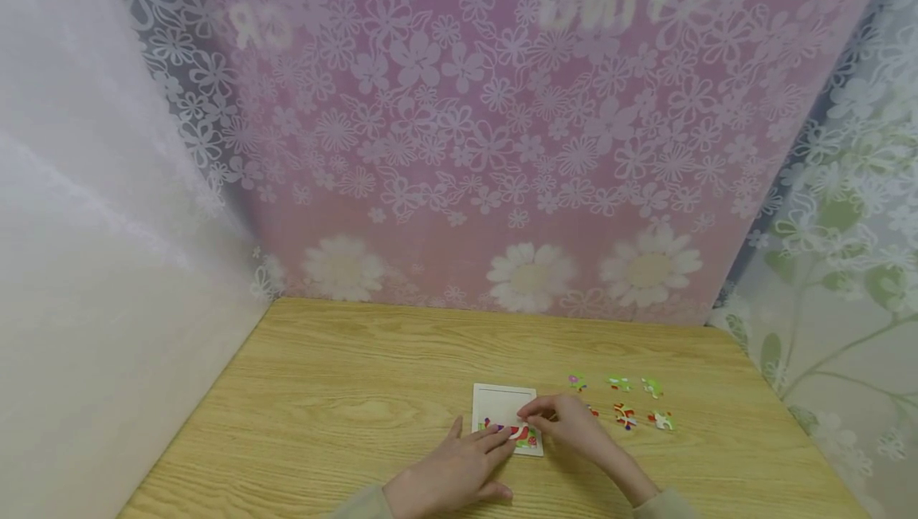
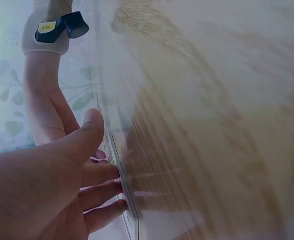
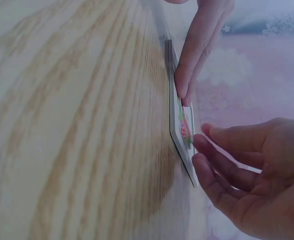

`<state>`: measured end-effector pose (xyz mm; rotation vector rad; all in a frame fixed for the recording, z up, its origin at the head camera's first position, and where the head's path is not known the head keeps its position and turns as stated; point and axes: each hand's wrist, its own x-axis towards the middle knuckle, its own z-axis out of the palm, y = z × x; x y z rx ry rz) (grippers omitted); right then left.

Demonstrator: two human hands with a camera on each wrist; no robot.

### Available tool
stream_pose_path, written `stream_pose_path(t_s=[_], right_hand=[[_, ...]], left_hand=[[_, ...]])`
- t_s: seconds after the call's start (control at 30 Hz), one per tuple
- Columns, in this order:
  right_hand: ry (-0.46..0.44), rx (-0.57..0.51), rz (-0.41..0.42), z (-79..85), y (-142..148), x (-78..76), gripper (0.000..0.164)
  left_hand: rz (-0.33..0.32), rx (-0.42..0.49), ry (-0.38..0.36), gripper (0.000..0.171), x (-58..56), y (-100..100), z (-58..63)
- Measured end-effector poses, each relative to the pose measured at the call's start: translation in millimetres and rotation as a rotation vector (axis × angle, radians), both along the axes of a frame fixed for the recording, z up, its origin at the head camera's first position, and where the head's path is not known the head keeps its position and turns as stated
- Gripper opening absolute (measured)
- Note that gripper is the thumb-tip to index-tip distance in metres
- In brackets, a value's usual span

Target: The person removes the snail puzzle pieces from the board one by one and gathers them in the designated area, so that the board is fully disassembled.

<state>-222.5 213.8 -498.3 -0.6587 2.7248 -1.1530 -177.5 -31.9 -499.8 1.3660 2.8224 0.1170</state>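
Note:
A small white-framed jigsaw board [image 1: 504, 387] lies on the table, its upper part blank and its lower part filled with colourful pieces [image 1: 523, 436]. My left hand [image 1: 459, 467] rests on the lower left of the board, fingers extended over the pieces. In the left wrist view, the left fingertips [image 2: 118, 188] meet the board's edge, with the thumb raised. My right hand [image 1: 574, 427] is at the board's right side, thumb and fingers pinching a small puzzle piece [image 3: 190, 144] close over the filled section. The fingers mostly hide that piece.
Several loose puzzle pieces [image 1: 624, 415] in green, red and white lie in two rows on the wood-grain table [image 1: 344, 391], right of the board. A pink flowered curtain [image 1: 459, 184] stands behind the table, with pale sheets [image 1: 93, 264] at both sides.

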Motion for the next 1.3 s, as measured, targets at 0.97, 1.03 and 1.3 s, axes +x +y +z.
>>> stream_pose_path(t_s=[0.97, 1.03, 1.3], right_hand=[[-0.058, -0.109, 0.054, -0.4, 4, 3.7, 0.015], [-0.052, -0.128, 0.038, 2.1, 5, 3.2, 0.016], [-0.096, -0.218, -0.086, 10.2, 19, 4.3, 0.026]], left_hand=[[0.004, -0.011, 0.038, 0.07, -0.4, 3, -5.5], [0.003, -0.009, 0.052, 0.07, -0.4, 3, -5.4], [0.002, 0.002, 0.066, 0.07, 0.4, 2, -7.5]])
